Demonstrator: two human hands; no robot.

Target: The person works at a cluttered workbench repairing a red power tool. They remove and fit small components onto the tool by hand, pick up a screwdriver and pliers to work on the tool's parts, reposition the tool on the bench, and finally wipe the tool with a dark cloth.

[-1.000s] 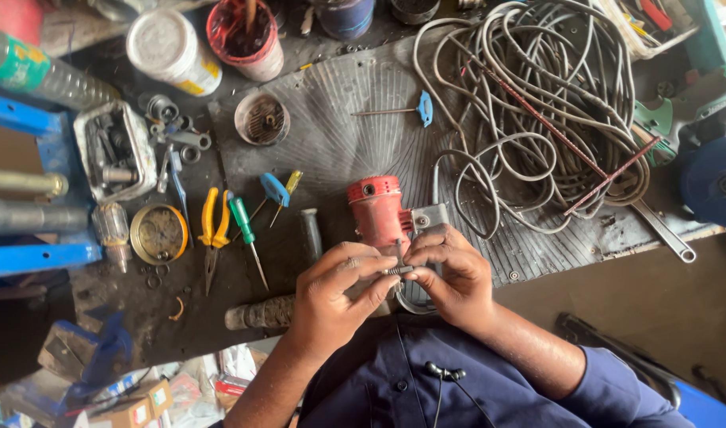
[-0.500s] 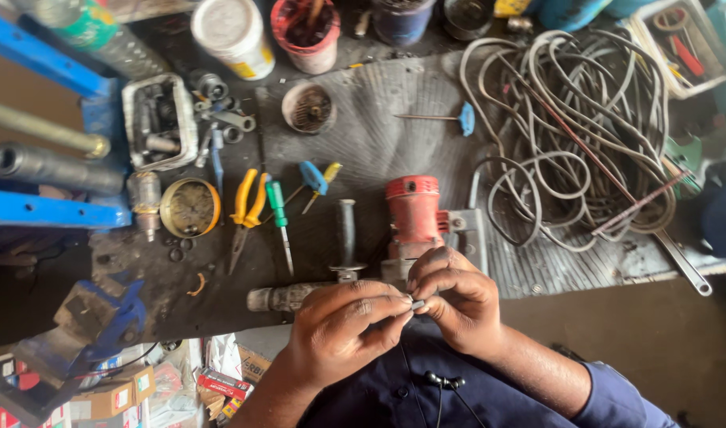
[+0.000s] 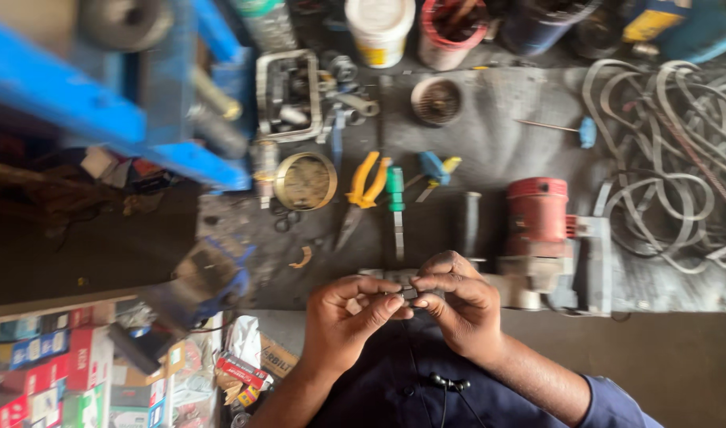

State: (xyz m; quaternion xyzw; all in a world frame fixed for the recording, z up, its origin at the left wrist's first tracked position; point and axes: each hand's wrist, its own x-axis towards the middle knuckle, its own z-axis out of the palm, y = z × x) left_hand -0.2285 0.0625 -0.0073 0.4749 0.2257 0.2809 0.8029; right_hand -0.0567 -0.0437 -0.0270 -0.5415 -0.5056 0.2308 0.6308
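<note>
In the head view, the person is holding both hands together at the near edge of the workbench (image 3: pixel 490 119), just in front of their chest. The left hand (image 3: pixel 343 321) and the right hand (image 3: pixel 458 305) are meeting over a small dark part (image 3: pixel 409 291), and the fingertips of both are pinching it from either side; the part is too small and blurred to tell what it is. Just beyond the hands, a red power tool (image 3: pixel 537 218) is lying on the grey mat, with a black handle (image 3: pixel 471 223) beside it to the left. Further left, orange pliers (image 3: pixel 364 186), a green screwdriver (image 3: pixel 395 198) and a round brass dish (image 3: pixel 305 181) are resting well apart from the hands. A tangle of cable (image 3: pixel 672 158) is filling the far right, and a blue vise (image 3: pixel 101 103) the far left. The person seems to be fitting or working the small part with the fingertips; the next move likely calls for a steady, fine grip, since the part could slip out
</note>
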